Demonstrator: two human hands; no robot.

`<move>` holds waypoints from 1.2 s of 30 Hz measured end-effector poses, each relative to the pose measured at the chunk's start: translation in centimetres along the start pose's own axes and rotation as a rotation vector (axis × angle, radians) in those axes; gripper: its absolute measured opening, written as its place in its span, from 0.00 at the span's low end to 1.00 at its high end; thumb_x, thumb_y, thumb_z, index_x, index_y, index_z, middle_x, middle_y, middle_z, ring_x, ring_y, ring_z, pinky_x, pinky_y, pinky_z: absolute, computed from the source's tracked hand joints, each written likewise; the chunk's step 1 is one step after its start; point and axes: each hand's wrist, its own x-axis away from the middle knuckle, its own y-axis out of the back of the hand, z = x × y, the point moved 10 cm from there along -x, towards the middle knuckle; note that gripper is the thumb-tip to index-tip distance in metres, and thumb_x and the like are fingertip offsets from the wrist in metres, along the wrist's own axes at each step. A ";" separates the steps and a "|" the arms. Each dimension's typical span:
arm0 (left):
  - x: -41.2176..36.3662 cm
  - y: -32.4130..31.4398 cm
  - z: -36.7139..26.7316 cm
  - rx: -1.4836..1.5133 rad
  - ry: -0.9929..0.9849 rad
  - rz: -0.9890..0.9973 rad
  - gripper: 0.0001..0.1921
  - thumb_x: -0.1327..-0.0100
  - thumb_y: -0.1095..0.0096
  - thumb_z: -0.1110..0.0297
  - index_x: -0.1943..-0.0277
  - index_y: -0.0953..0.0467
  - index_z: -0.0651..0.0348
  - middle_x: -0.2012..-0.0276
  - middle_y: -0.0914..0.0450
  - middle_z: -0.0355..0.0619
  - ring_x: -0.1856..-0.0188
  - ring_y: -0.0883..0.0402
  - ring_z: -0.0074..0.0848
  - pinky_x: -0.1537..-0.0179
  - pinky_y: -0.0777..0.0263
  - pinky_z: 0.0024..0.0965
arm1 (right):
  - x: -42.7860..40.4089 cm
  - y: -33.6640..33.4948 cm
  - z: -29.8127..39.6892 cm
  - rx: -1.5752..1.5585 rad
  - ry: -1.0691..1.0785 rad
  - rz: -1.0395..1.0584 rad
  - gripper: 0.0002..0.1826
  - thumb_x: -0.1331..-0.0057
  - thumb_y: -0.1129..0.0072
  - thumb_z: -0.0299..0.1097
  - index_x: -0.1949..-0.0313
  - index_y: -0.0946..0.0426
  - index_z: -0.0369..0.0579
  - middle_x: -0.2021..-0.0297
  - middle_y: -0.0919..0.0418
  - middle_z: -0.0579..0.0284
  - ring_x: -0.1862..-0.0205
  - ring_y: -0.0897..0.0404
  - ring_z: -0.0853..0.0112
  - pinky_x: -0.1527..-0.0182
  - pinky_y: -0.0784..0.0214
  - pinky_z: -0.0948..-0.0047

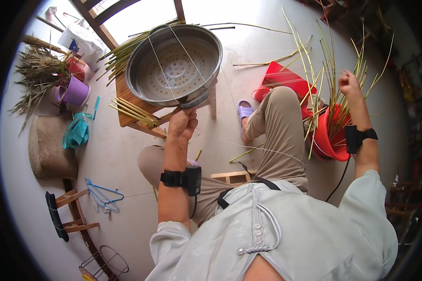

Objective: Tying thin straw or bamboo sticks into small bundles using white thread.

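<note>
A metal steamer pot [176, 66] with a perforated bottom rests tilted over a wooden stool [128, 117]. Two strands of white cord [187, 52] stretch across its mouth. Just below the near handle, my left hand [183, 123] has its fingers curled closed where the cord comes down over the rim. My right hand [349, 83] is raised far out to the right in a fist; faint, blurred lines of cord run from the pot's side towards it. Green stalks [121, 58] lie beneath the pot, and cut yellowish stalks [135, 112] stick out over the stool's near side.
Tall stalks stand in a red bucket [325, 140] below my right forearm, beside a red container [285, 80]. Loose cord [267, 149] lies across my right thigh. At left are a purple bucket [74, 91], a woven basket [52, 144], a teal bag [78, 131] and blue hangers [103, 198].
</note>
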 end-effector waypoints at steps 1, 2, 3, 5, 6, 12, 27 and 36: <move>0.0 -1.2 0.2 -0.011 0.010 0.028 0.08 0.40 0.34 0.75 0.68 0.28 0.56 0.79 0.35 0.30 0.83 0.45 0.11 0.84 0.56 0.18 | -2.4 4.7 4.4 0.019 0.033 -0.011 0.13 0.32 0.48 0.24 0.75 0.36 0.48 0.84 0.35 0.69 0.86 0.38 0.79 0.86 0.41 0.83; 0.0 -2.0 0.4 -0.020 0.018 0.052 0.08 0.40 0.34 0.75 0.68 0.29 0.56 0.78 0.34 0.30 0.82 0.45 0.11 0.84 0.56 0.18 | -4.1 9.3 8.4 0.022 0.083 -0.030 0.12 0.32 0.48 0.24 0.75 0.35 0.47 0.83 0.34 0.67 0.85 0.36 0.77 0.83 0.37 0.80; -0.4 -2.4 0.7 -0.005 0.019 0.066 0.08 0.40 0.34 0.75 0.68 0.29 0.56 0.78 0.34 0.30 0.82 0.45 0.11 0.84 0.56 0.18 | -4.6 14.1 13.2 0.018 0.172 -0.027 0.11 0.33 0.48 0.25 0.74 0.34 0.46 0.82 0.32 0.66 0.84 0.34 0.76 0.81 0.34 0.78; -1.6 -2.7 1.6 0.022 0.050 0.093 0.08 0.40 0.33 0.75 0.69 0.28 0.56 0.78 0.34 0.30 0.82 0.45 0.11 0.83 0.55 0.18 | -2.3 23.1 23.2 0.019 0.345 -0.041 0.09 0.33 0.48 0.25 0.73 0.31 0.43 0.81 0.29 0.63 0.81 0.29 0.73 0.75 0.27 0.73; -2.0 -2.7 1.9 0.042 0.053 0.112 0.08 0.40 0.33 0.75 0.69 0.28 0.56 0.78 0.34 0.30 0.82 0.45 0.11 0.83 0.55 0.18 | -0.1 27.0 26.9 0.055 0.397 -0.129 0.06 0.33 0.47 0.26 0.70 0.29 0.42 0.76 0.26 0.58 0.77 0.26 0.70 0.72 0.25 0.72; -0.4 -1.8 0.5 -0.010 0.000 0.046 0.09 0.40 0.32 0.74 0.69 0.29 0.55 0.78 0.34 0.30 0.82 0.45 0.11 0.83 0.55 0.17 | 11.0 23.3 21.7 1.742 0.459 -0.936 0.11 0.37 0.42 0.32 0.55 0.24 0.44 0.57 0.22 0.47 0.59 0.20 0.57 0.58 0.23 0.56; -0.9 -1.0 1.1 -0.038 0.012 -0.011 0.10 0.41 0.32 0.74 0.69 0.29 0.50 0.79 0.36 0.27 0.83 0.46 0.10 0.84 0.56 0.18 | 26.8 -22.2 -37.5 1.223 -0.095 1.072 0.12 0.34 0.46 0.31 0.54 0.20 0.42 0.68 0.17 0.59 0.74 0.21 0.75 0.70 0.26 0.73; 0.0 -1.1 -0.8 -0.133 -0.063 0.044 0.09 0.42 0.38 0.79 0.65 0.27 0.51 0.77 0.35 0.27 0.80 0.41 0.11 0.80 0.50 0.20 | 23.4 -22.2 -40.1 0.985 -0.201 0.995 0.12 0.33 0.45 0.34 0.54 0.22 0.41 0.70 0.23 0.67 0.74 0.29 0.79 0.73 0.36 0.79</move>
